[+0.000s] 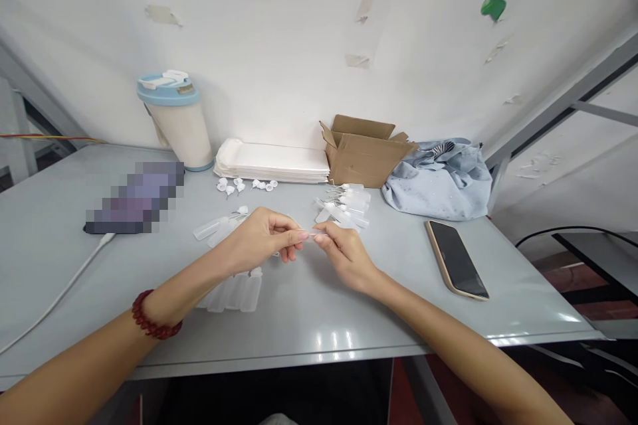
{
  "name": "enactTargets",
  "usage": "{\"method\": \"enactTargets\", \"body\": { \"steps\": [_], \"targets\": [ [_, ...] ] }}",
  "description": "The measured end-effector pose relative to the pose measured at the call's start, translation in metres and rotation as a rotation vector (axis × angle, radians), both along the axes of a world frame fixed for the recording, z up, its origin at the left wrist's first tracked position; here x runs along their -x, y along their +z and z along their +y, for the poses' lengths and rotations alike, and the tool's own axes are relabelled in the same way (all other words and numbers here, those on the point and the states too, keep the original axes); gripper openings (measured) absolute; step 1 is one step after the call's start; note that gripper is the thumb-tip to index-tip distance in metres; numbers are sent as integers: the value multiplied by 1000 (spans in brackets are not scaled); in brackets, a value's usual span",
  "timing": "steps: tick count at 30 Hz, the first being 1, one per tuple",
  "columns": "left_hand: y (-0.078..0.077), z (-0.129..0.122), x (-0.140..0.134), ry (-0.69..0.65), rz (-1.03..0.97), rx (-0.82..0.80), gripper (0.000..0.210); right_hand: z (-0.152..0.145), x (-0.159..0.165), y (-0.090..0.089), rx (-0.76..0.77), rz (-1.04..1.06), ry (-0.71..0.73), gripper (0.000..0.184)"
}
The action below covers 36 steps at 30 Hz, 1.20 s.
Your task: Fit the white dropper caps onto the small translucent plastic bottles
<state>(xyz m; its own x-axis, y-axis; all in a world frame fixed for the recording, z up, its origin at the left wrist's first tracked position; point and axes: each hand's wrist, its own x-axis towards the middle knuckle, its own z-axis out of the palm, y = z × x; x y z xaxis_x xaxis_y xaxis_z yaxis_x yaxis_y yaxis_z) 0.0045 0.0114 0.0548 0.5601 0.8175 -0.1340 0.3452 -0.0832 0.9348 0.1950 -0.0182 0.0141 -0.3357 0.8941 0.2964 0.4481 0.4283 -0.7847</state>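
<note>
My left hand (pixel 264 239) and my right hand (pixel 349 255) meet over the middle of the table. Both are closed in a pinch on a thin clear tube-like piece (pixel 311 235), one at each end; most of it is hidden by fingers. Beyond my right hand lies a pile of small translucent squeeze bottles (pixel 355 200) fitted with thin metal needle tips. More such bottles (pixel 208 228) lie behind my left hand, partly covered. Beneath my left wrist a row of squeeze bottles (pixel 244 293) lies side by side. Several small white caps (pixel 239 186) are scattered farther back.
Along the wall stand a cream tumbler (pixel 182 126), a stack of white boxes (pixel 279 163), an open cardboard box (pixel 366 159) and a crumpled light-blue cloth (pixel 443 179). A phone (pixel 456 259) lies right. A blurred device (pixel 139 199) with a white cable lies left on the grey table (pixel 389 332).
</note>
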Motion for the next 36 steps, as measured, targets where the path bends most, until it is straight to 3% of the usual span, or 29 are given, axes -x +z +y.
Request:
{"method": "enactTargets", "body": {
  "steps": [5,9,11,13,21,24,27,32,36],
  "targets": [
    [-1,-3,0,12,60,-130,27,1,1,5,282,222,16,42],
    [-2,-3,-1,-9,55,-121,28,1,3,6,534,414,66,45],
    [-3,-2,-1,-4,30,-107,28,1,5,6,582,451,64,45],
    [-4,-1,-1,8,9,-79,28,-1,6,4,483,410,22,44],
    [-7,1,0,-22,4,30,38,1,-2,-9,-353,-119,-74,32],
    [-5,-1,-1,-30,-3,24,40,2,-4,-11,-433,-173,-65,33],
    [-7,-2,-1,-8,8,-10,39,1,-2,-7,-317,-127,-43,36],
    [-12,-3,-5,44,54,-55,41,-2,2,2,10,45,-28,42],
    [-11,-6,-6,28,122,-220,45,0,3,6,316,269,0,47]
  ]
}}
